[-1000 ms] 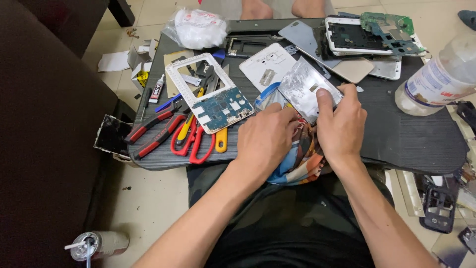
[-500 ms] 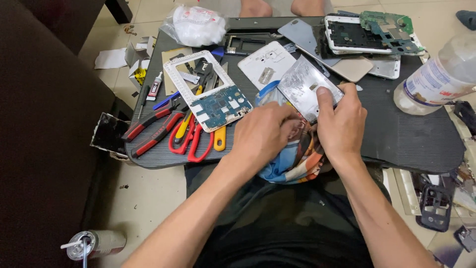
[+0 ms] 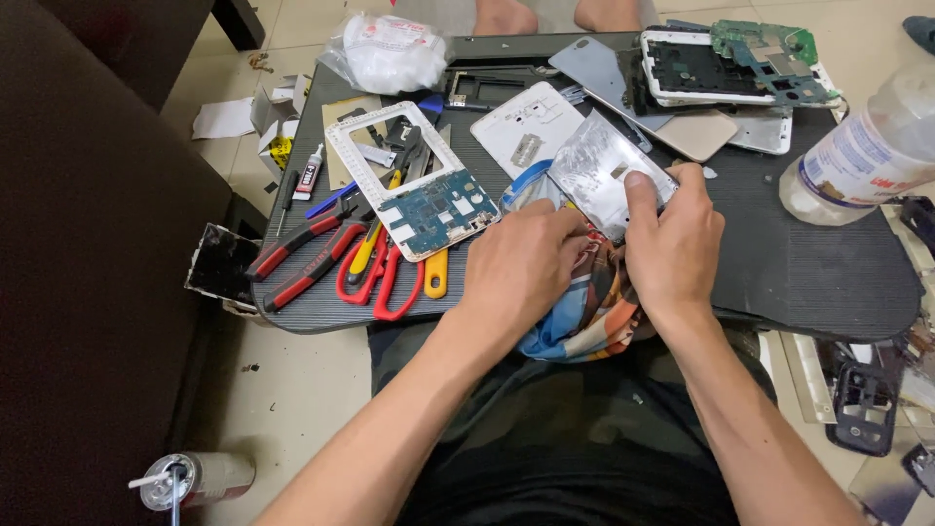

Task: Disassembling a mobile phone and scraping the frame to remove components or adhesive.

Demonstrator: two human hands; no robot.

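The right hand (image 3: 674, 244) pinches the silvery phone panel (image 3: 602, 168) beneath its thumb; the left hand (image 3: 521, 265), fingers curled, grips the colourful cloth (image 3: 589, 317) just below the panel.

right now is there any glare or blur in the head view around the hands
Head view: sharp overall; glare on the crinkled silvery panel under the right hand; soft shadow beneath the left hand on the colourful patterned cloth; translucent plastic bottle looks slightly washed out at the right edge.
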